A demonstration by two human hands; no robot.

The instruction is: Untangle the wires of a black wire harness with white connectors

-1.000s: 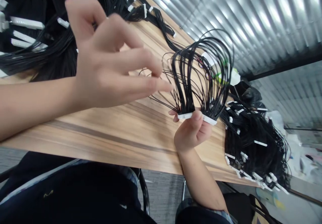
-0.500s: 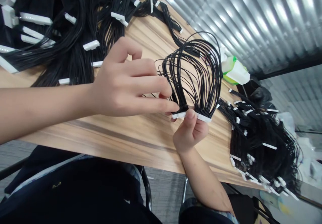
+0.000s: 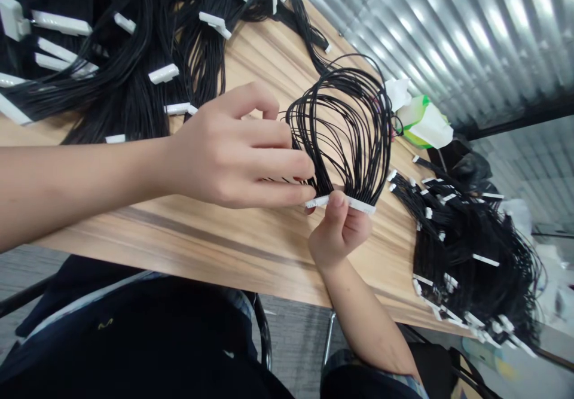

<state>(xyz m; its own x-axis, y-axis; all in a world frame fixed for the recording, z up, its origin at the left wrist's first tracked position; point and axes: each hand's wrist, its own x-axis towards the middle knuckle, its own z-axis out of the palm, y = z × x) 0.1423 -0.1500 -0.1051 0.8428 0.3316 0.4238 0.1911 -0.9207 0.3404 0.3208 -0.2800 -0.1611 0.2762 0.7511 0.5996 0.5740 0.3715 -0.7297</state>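
A wire harness of looped black wires [image 3: 381, 142] rises from a long white connector [image 3: 362, 205] above the table. My right hand [image 3: 338, 231] grips the connector near its middle, thumb in front and fingers behind. From the left, my left hand [image 3: 242, 154] reaches to the connector's left end, its back towards me. Its index finger lies beside the wire roots and the other fingers are bent. The left thumb is hidden, and thin wires pass by these fingers. The fingers look closed on wire there, though the pinch itself is covered.
A large heap of black wire harnesses [image 3: 121, 88] with white connectors covers the table's left. Another harness pile [image 3: 466, 249] lies at the right edge. A green and white packet [image 3: 426, 121] stands behind, near the corrugated metal wall [image 3: 430, 34]. The wooden table [image 3: 251, 255] ends close to my lap.
Both hands keep their places at the connector. The left hand's bent fingers have shifted slightly right and down, and the wire loops lean a little left. The view has shifted slightly.
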